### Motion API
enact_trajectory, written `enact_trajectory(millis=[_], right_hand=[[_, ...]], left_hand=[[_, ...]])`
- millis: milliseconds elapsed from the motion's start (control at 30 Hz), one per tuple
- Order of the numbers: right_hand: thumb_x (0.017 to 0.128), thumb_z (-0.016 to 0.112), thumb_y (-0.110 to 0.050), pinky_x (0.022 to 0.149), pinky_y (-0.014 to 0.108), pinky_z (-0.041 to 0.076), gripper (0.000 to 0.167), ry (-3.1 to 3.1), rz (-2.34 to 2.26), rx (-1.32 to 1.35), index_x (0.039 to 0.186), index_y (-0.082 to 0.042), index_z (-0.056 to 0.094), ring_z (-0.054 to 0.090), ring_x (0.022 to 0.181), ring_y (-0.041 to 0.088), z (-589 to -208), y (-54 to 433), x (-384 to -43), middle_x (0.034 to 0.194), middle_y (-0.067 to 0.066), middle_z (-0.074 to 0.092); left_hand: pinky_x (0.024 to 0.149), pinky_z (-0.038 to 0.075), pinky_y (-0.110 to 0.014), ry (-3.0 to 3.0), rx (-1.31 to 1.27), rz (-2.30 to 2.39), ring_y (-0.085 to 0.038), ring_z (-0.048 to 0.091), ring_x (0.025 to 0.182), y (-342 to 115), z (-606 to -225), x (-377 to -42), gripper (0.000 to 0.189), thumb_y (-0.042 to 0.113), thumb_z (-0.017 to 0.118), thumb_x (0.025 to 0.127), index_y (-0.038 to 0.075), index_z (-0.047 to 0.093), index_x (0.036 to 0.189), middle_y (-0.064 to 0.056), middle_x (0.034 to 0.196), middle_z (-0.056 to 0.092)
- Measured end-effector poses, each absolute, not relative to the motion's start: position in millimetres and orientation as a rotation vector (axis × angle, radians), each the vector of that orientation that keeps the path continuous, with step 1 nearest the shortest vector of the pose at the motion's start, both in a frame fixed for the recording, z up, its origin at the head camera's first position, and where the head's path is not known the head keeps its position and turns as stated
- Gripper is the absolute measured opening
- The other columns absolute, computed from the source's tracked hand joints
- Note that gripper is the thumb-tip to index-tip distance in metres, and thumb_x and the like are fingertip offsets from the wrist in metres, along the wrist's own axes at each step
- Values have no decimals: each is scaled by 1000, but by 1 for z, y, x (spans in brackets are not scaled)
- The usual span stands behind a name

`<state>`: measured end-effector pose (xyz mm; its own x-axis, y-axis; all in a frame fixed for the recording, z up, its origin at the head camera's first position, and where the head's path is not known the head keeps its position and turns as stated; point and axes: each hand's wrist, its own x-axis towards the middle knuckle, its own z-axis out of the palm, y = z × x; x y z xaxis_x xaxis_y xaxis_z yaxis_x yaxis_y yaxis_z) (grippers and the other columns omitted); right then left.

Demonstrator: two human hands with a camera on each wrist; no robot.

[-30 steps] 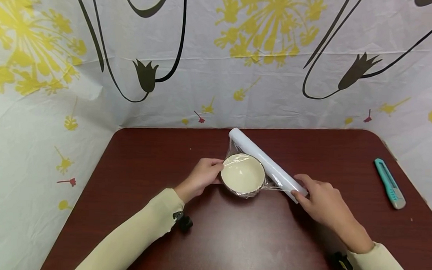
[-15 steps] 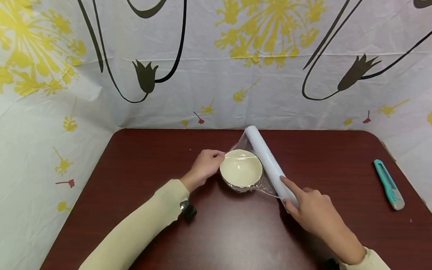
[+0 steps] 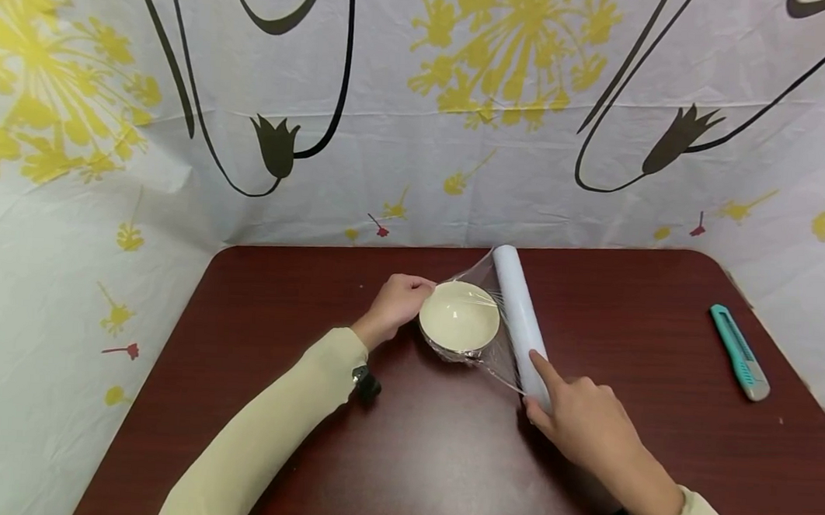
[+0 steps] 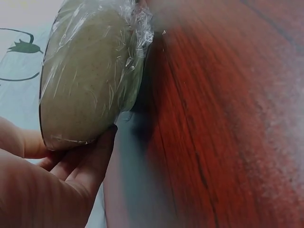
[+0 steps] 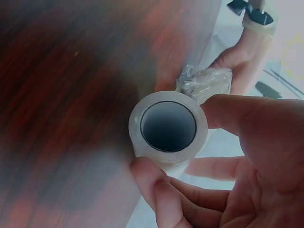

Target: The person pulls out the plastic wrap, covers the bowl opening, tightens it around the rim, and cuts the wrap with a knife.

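A cream bowl with a dark rim stands near the middle of the table, clear plastic wrap around its side and over its mouth. My left hand grips the bowl's left edge, thumb at the rim and fingers under the side, as the left wrist view shows. From the bowl, a stretch of plastic wrap runs to a white cling film roll slanting along its right. My right hand holds the roll's near end, index finger lying along it. In the right wrist view, the roll's hollow end sits between thumb and fingers.
A teal utility knife lies at the right side of the dark red-brown table. Behind and at the left hangs a white sheet with yellow and grey flower prints, close to the table's back edge.
The cling film roll has swung from a diagonal to a steeper slant, its far end moving right. My right hand has shifted left and nearer. The left hand and bowl have moved slightly away.
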<state>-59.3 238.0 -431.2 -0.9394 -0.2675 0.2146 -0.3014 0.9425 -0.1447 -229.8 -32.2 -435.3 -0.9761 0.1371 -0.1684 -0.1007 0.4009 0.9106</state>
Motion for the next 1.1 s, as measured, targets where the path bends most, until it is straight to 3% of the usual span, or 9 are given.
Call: enact_trajectory(millis=[167,433,567,700,833,967,1100], right_hand=[[91,88,-27,44,57,51,65,-2932,271,381,146,-2,65,56,48,41,-428,231,-54,58,16,54],[89,91,-27,41,55,50,67,-2939,250,383,143,4,64,58,48,41,-425,221,-48,60,19,57],[89,91,-29,41,54,50,68,-2958,242,375,143,3,63,58,48,42,-424,221,-47,60,18,56],[90,90,-47,45,55,52,79,-3022,289,353,147,0,62,58,50,41,-420,224,-47,61,17,55],[98,78,-61,54,58,56,80,-3078,385,321,151,-4,62,61,57,41,-418,228,-50,61,14,54],[108,70,-42,61,63,57,51,-3027,489,346,144,-6,65,68,66,42,-420,234,-57,67,13,63],[104,74,-20,57,53,54,38,-2979,585,404,138,-7,60,61,60,24,-424,241,-62,64,-2,56]], left_hand=[[92,59,-31,2428,34,1606,-21,69,115,-31,-434,-233,31,21,64,111,2,82,128,-10,126,79],[87,59,-29,2417,35,1603,-20,69,112,-30,-435,-235,31,22,64,112,2,81,129,-11,127,78],[96,59,-33,2414,25,1610,-21,67,119,-30,-436,-232,33,24,63,113,2,80,131,-11,129,77],[100,58,-36,2318,-19,1679,-21,66,123,-33,-433,-224,38,25,58,114,2,76,139,-11,140,73],[90,63,-38,2149,-83,1791,-21,63,123,-39,-433,-211,43,22,54,114,2,67,150,-12,153,64],[90,66,-48,1991,-88,1896,-28,60,133,-43,-435,-199,49,17,51,113,-3,55,158,-18,162,54],[92,65,-56,1859,-59,1965,-37,60,136,-42,-439,-190,53,10,45,115,-6,42,165,-25,164,48]])
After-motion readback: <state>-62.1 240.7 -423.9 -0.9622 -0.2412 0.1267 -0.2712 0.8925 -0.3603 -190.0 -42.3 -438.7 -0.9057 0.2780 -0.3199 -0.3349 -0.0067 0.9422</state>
